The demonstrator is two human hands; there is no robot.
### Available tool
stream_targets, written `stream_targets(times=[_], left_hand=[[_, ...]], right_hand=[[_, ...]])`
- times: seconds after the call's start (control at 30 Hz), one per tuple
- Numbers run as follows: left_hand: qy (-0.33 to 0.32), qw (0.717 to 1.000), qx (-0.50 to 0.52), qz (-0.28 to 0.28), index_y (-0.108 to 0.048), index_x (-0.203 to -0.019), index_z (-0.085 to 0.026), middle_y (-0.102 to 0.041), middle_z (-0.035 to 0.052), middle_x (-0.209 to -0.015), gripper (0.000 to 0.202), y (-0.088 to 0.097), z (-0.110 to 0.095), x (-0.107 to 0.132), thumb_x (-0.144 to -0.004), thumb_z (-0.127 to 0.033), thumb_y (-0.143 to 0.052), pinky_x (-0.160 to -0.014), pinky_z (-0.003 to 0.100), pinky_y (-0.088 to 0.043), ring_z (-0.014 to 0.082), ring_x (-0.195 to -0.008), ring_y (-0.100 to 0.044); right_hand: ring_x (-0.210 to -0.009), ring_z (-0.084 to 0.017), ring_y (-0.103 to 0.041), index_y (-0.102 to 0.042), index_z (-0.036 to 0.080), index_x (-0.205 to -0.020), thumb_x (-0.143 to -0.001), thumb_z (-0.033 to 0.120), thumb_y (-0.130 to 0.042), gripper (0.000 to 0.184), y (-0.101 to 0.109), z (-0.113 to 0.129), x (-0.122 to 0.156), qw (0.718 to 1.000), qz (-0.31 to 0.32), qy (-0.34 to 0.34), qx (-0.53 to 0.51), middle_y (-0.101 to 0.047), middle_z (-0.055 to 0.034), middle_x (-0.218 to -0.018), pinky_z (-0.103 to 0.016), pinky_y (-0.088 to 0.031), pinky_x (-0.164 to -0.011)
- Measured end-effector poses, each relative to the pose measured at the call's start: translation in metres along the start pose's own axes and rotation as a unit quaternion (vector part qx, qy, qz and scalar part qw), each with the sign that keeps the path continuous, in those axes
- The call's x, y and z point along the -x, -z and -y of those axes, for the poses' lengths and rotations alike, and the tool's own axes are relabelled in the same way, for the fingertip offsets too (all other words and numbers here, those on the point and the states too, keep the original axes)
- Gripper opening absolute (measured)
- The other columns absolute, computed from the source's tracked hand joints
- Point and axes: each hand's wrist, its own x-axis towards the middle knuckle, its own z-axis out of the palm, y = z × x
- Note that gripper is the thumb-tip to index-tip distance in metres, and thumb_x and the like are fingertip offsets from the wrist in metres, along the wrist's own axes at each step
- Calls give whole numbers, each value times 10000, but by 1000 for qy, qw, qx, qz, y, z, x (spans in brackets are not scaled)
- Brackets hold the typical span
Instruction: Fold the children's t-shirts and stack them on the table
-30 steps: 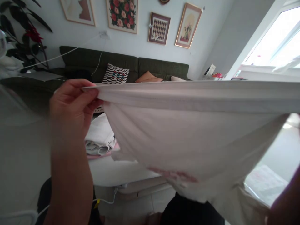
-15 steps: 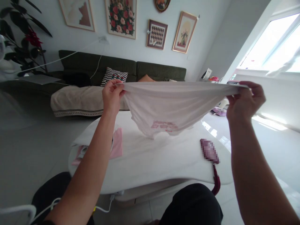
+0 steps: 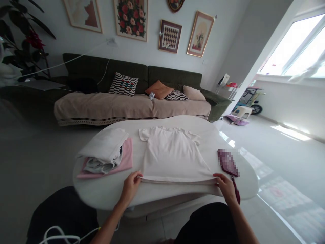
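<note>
A white T-shirt (image 3: 175, 154) lies spread on the white table (image 3: 101, 193), its collar and short sleeves away from me and its hem towards me. My left hand (image 3: 132, 183) pinches the hem's left corner. At the right corner, my right hand (image 3: 225, 185) grips the hem between thumb and fingers. Left of the shirt is a stack of folded white clothes (image 3: 105, 145) on a folded pink cloth (image 3: 127, 157). To the right, close to my right hand, lies a dark red item (image 3: 228, 162) with a strap; its upper part is pixelated.
Beyond the table stands a dark green sofa (image 3: 175, 76) with a beige cover (image 3: 101, 106) and several cushions. My knees (image 3: 208, 223) are at the table's near edge. A white cable (image 3: 61, 237) loops at the lower left.
The T-shirt was held up stretched between both hands in the air. Now it lies flat on the table, and my hands have come down and nearer with its hem.
</note>
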Motion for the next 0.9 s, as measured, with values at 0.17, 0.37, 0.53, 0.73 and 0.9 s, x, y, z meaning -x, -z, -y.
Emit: stream_targets(times=[0.17,0.37,0.53,0.73,0.9], left_hand=[[-2,998,-4,64,-601,-727,-170,-615,9,-696,180,5,-8,0,-697,-303,-484,-657,245,-431,155,-670,-569],[54,993,20,102,-599,-654,-158,-597,7,-627,248,8,-7,-10,-684,-387,-508,-640,253,-408,171,-658,-562],[52,992,54,105,-582,-810,-149,-567,-14,-681,255,3,4,-5,-617,-313,-557,-629,232,-415,133,-638,-532],[31,990,-52,131,-598,-865,-165,-499,-42,-608,232,8,-7,12,-676,-278,-526,-600,225,-410,115,-577,-489],[-77,974,-205,51,-622,-910,-188,-554,47,-851,246,9,-23,9,-741,-344,-537,-779,330,-432,189,-823,-534]], right_hand=[[-556,-211,-581,-654,159,-769,-668,498,-468,400,3,-13,-1,993,14,7,117,-627,-40,-598,-295,-425,-529],[-610,-210,-571,-623,175,-845,-661,425,-450,355,-7,-8,5,973,-55,26,222,-641,-68,-715,-288,-377,-544],[-639,-185,-563,-607,171,-920,-675,342,-420,352,-10,-6,6,969,-78,5,234,-633,-62,-760,-272,-379,-594],[-805,-222,-549,-633,164,-900,-680,241,-397,332,-15,-9,11,936,-115,64,328,-579,-108,-862,-330,-396,-752],[-1162,-276,-377,-593,154,-1022,-790,310,-357,366,-38,1,12,904,-135,222,339,-420,-148,-1253,-415,-341,-921]])
